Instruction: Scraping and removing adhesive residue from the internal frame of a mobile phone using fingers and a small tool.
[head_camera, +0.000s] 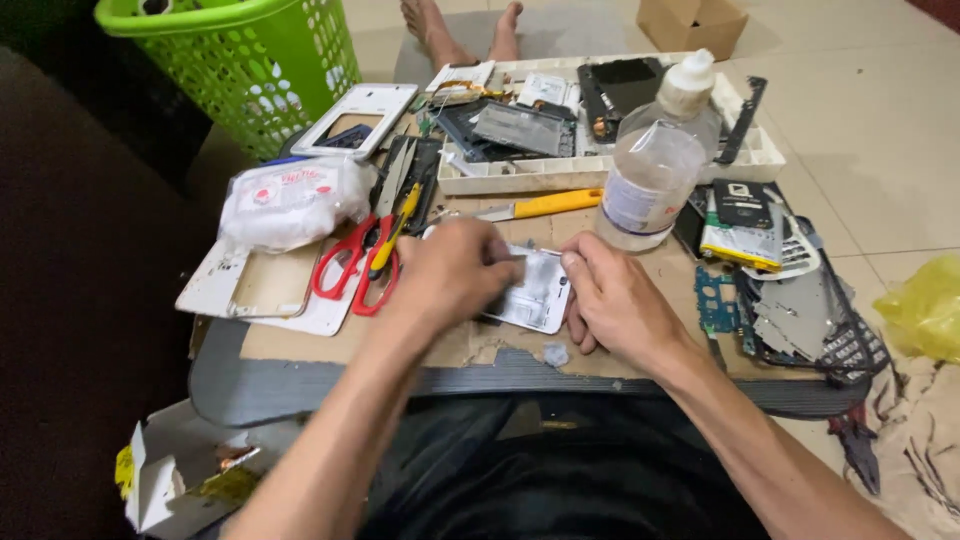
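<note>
Left hand: our left hand (450, 270) is closed over the left edge of a flat white rectangular phone panel (535, 292), fingers curled and pressing down on it.
Right hand: our right hand (615, 300) pinches the panel's right edge, thumb on top; we cannot tell whether a tool sits between the fingers.
Panel: it lies flat on a sheet of brown cardboard (460, 345) between both hands, its pale face smeared and partly cloudy.
Progress: we judge the work on the panel to be midway; its surface looks only partly cleaned, and a small grey wad (556, 353) lies just below it on the cardboard.
Near the left hand: red-handled scissors (352, 265) lie just beside it, with a white phone frame (245, 285) and a white plastic bag of wadding (290, 200) further left.
Near the right hand: a clear plastic bottle with a white cap (655, 160) stands behind it, and a yellow-handled knife (540, 206) lies between bottle and scissors.
Further out: a white tray of stripped phone parts (600, 170) sits behind; loose circuit boards and metal plates (790, 310) are heaped to the right.
Edges: a green plastic basket (240, 60) stands at far left, and someone's bare feet (460, 30) show beyond the tray.
</note>
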